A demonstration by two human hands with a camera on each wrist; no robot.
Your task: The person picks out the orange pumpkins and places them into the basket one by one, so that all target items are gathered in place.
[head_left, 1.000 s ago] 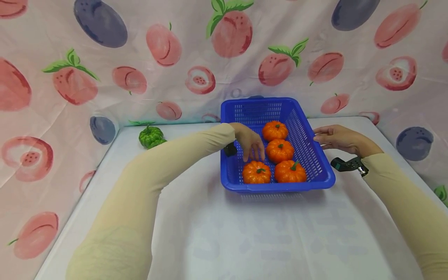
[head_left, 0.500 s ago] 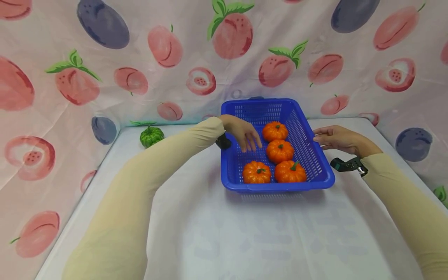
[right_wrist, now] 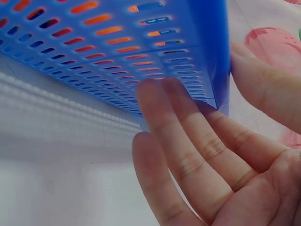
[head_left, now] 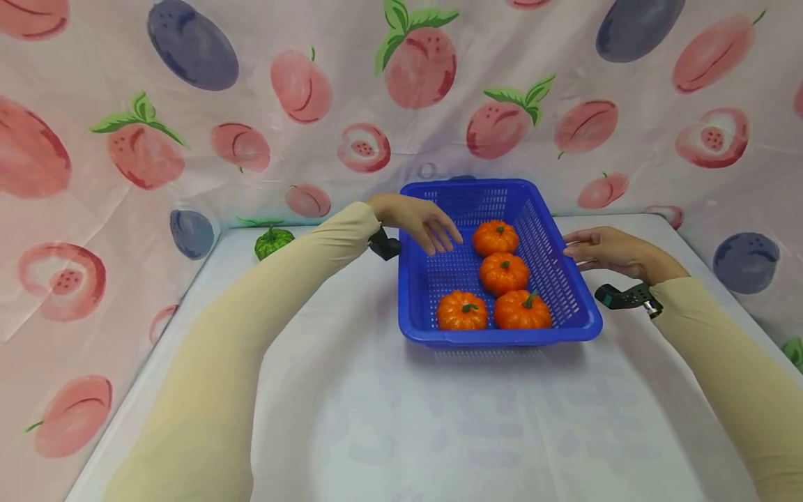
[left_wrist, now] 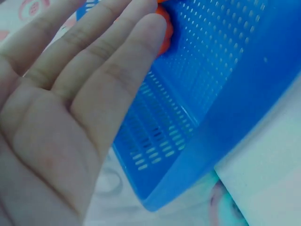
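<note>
A blue plastic basket (head_left: 502, 339) with slotted walls stands on the table, several small orange pumpkins inside it. Two of these, a front-left pumpkin (head_left: 462, 312) and a front-right pumpkin (head_left: 522, 311), lie near the front wall. My left hand (head_left: 417, 220) reaches over the basket's left rim, fingers extended and nothing in them; the left wrist view shows its bare palm. At the right side, my right hand (head_left: 611, 252) rests against the basket. In the right wrist view its thumb (right_wrist: 263, 87) meets the rim and its fingers (right_wrist: 188, 160) lie along the outer wall, loosely extended.
A green pumpkin (head_left: 273, 241) sits at the table's back left, partly hidden behind my left sleeve (head_left: 276, 300). The white-covered table (head_left: 452, 425) ends at a fruit-printed cloth (head_left: 263, 84) hanging close behind the basket.
My left hand has risen from beside the front-left pumpkin and moved back and left toward the basket's left rim. My right hand stays at the right rim.
</note>
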